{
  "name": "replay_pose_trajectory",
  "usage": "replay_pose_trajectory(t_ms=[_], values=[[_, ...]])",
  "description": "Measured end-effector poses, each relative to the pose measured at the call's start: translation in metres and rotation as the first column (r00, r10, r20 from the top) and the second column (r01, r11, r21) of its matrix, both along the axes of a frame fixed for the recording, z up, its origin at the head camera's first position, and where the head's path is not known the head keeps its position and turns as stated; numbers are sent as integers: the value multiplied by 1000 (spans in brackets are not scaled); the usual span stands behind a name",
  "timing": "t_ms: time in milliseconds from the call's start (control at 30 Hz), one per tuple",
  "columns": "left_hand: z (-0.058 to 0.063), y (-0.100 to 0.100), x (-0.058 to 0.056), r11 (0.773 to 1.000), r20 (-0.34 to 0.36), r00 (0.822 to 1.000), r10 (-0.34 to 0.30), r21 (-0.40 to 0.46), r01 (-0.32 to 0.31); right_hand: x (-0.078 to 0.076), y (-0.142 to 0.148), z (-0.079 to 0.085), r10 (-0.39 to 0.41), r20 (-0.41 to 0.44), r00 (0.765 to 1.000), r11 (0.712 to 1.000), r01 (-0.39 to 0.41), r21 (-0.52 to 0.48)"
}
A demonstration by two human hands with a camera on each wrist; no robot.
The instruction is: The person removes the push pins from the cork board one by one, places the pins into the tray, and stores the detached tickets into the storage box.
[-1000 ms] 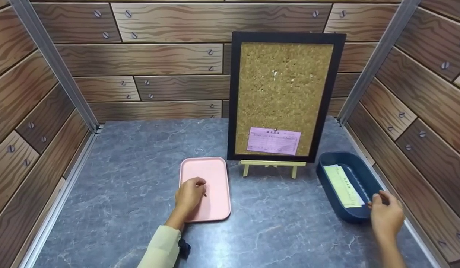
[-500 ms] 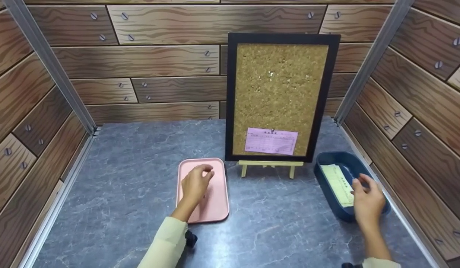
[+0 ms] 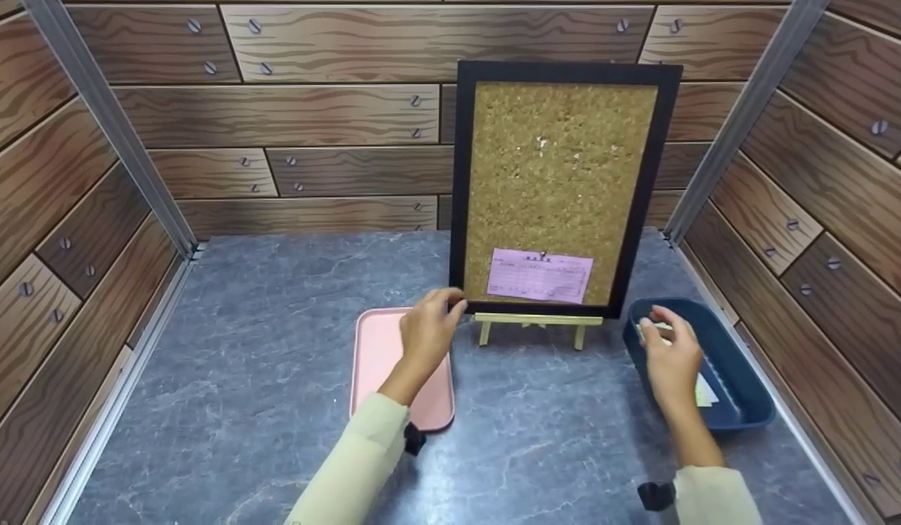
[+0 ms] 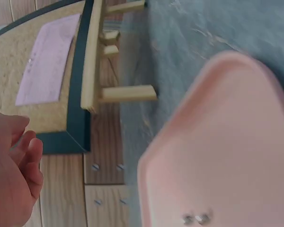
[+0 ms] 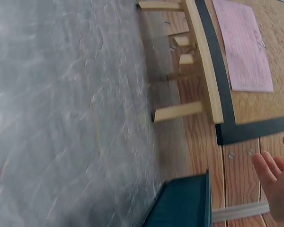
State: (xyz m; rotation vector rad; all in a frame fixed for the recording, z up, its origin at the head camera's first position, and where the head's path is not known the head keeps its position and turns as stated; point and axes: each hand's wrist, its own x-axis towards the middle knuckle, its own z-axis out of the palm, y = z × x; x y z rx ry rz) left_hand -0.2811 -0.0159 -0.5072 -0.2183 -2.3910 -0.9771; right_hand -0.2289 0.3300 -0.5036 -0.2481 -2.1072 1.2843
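Note:
My left hand (image 3: 430, 328) is over the far right part of a pink tray (image 3: 377, 350), fingertips overlapping the cork board's lower left corner. Its fingers bend loosely, and nothing shows between them. My right hand (image 3: 675, 357) hangs over the left side of a dark blue bin (image 3: 745, 379), fingers loosely bent with nothing visible in them. Beneath it, partly hidden, lies yellow and white paper (image 3: 705, 392). A purple printed slip (image 3: 540, 277) is fixed low on the cork board (image 3: 563, 168) by a small pin (image 3: 543, 254). Two shiny pins (image 4: 196, 219) lie in the tray.
The black-framed board stands on a small wooden easel (image 3: 538, 319) at the back of the grey marbled table (image 3: 275, 350). Wood-patterned walls (image 3: 333, 117) close off the back and both sides. The bin sits near the right wall.
My left hand has risen from the tray towards the board's lower corner. My right hand has moved left and forward from the bin's near right rim. The slip has stayed put.

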Motion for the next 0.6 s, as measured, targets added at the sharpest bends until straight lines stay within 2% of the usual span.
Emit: replay_pose_trajectory(t_ms=[233,400,600], values=[[16,28,-11,1000,-110,994,-14,-20,12,-20,-15,5,58,-10,998,998,-58,11],[27,49,-22,998,-216,976,-8,-69,-8,-38,-26,8,85,-35,996,996,-84,14],[39,68,-31,994,-252,967,-26,-108,-1,-54,-40,13,123,-12,992,992,-123,0]])
